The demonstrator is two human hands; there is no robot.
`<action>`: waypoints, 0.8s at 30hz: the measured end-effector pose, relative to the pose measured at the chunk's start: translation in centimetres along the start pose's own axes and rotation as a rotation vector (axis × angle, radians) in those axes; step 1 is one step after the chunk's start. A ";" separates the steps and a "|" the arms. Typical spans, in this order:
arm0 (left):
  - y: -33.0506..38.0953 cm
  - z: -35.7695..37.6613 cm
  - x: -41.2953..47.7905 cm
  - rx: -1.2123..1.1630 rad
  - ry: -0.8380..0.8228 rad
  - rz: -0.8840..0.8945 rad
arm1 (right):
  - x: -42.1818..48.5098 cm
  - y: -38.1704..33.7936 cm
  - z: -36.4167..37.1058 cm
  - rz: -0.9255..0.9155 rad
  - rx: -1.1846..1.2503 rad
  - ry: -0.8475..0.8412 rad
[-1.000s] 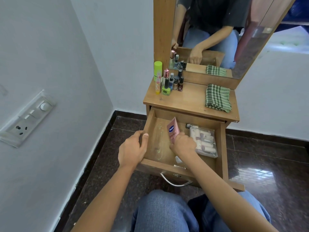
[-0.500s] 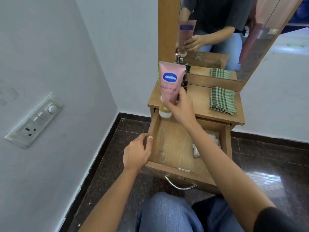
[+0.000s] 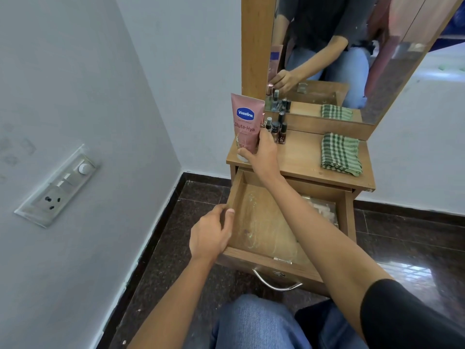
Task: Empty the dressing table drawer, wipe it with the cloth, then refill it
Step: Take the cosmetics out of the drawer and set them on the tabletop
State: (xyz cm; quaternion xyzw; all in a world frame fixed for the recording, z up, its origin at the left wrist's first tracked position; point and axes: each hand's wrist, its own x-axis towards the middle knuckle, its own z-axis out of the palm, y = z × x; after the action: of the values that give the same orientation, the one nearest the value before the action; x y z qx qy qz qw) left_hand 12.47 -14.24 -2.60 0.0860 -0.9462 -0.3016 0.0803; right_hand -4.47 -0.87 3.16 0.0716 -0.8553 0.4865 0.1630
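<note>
The wooden drawer (image 3: 264, 258) is pulled open below the dressing table top (image 3: 302, 159). My left hand (image 3: 210, 235) grips the drawer's left wall, thumb inside. My right hand (image 3: 264, 153) holds a pink Vaseline tube (image 3: 246, 124) upright, cap down, at the table top's left front corner. A clear plastic pack (image 3: 323, 212) lies in the drawer's right side, mostly hidden by my right forearm. A folded green checked cloth (image 3: 341, 154) rests on the table top at the right.
Several small cosmetic bottles (image 3: 276, 128) stand behind the tube against the mirror (image 3: 339, 59). A grey wall with a switch plate (image 3: 57, 187) is close on the left. The drawer's metal handle (image 3: 276, 284) faces my knees. Dark tiled floor surrounds the table.
My right hand lifted the pink tube out of the drawer and carried it up to the table top's left corner. My left hand stayed on the drawer wall.
</note>
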 end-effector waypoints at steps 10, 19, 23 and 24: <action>0.2 -0.2 0.0 0.014 -0.010 -0.010 | -1.2 -1.3 -1.1 0.048 0.021 -0.020; 0.2 -0.2 0.0 0.057 -0.022 0.008 | -10.8 5.6 -7.1 0.215 -0.393 -0.186; 0.3 -0.3 -0.2 0.055 -0.029 -0.012 | -9.9 8.4 -8.8 0.410 -0.547 -0.208; 0.3 -0.3 -0.2 0.051 -0.033 -0.014 | -9.5 8.8 -8.8 0.427 -0.592 -0.236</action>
State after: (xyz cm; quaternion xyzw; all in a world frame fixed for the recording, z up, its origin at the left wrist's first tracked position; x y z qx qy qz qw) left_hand 12.70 -14.10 -2.20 0.0897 -0.9541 -0.2794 0.0601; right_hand 3.83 10.89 -3.12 -0.1029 -0.9673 0.2300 -0.0278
